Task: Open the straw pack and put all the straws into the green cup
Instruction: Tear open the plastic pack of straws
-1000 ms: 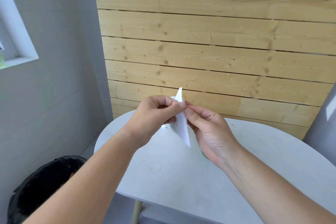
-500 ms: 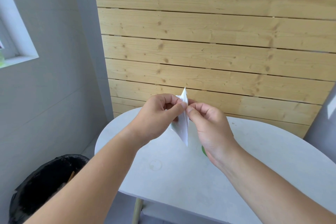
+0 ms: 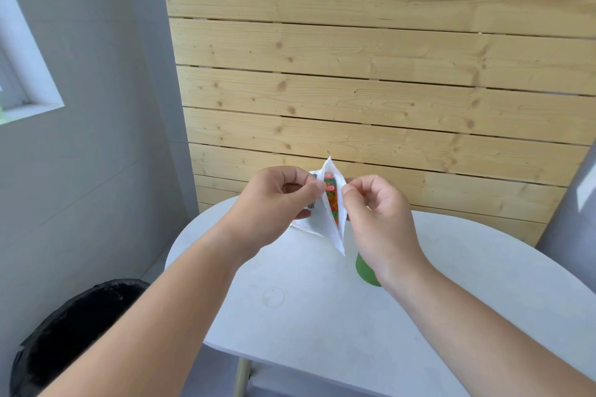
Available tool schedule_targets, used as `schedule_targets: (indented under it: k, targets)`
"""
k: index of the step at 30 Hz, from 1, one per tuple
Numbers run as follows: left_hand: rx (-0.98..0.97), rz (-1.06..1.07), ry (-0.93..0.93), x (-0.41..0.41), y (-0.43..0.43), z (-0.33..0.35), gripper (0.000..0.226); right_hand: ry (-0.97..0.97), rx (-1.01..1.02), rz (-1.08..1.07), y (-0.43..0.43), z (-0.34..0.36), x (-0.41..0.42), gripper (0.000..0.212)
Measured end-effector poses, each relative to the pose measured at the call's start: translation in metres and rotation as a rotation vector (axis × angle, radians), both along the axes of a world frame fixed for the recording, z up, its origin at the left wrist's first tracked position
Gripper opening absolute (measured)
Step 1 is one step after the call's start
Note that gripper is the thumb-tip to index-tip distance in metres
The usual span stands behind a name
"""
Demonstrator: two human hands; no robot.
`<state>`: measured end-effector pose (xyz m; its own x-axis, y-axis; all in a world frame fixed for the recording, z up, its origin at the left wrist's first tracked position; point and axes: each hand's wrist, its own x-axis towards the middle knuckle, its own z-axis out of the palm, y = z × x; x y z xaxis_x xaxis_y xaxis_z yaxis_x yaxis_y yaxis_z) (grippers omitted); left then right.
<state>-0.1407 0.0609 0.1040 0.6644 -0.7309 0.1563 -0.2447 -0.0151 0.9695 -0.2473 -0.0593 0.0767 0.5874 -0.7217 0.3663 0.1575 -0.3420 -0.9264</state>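
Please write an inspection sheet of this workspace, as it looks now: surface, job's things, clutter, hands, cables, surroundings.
Surface: white rounded table, with a faint ring mark.
Job's things: straw pack held above the table, its top pulled open; coloured straws show inside; green cup on the table, partly hidden behind the right hand.
Clutter: nothing seen.
Hands: left hand and right hand each pinch one side of the pack's mouth.
Cables: nothing seen.
Surroundings: wooden plank wall behind; grey wall and window at left; bin with black bag on the floor.
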Motion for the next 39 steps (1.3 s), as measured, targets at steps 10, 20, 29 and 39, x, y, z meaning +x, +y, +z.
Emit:
schedule_targets:
  k: [10,20,29,39]
  targets:
    - [0.003,0.079,-0.071,-0.002,0.0,0.003,0.018,0.039,-0.165,0.037,-0.015,0.006,-0.005,0.021]
    - [0.02,0.274,-0.287,-0.011,-0.007,0.003,0.014,0.025,0.011,0.079,-0.017,0.014,-0.009,0.02]
    - [0.127,0.259,0.386,-0.004,-0.005,-0.006,0.061,-0.165,0.428,0.122,-0.023,0.03,-0.012,0.02]
    - [-0.498,-0.174,1.046,-0.009,-0.02,-0.025,0.098,-0.321,0.799,0.355,-0.006,0.032,-0.016,0.011]
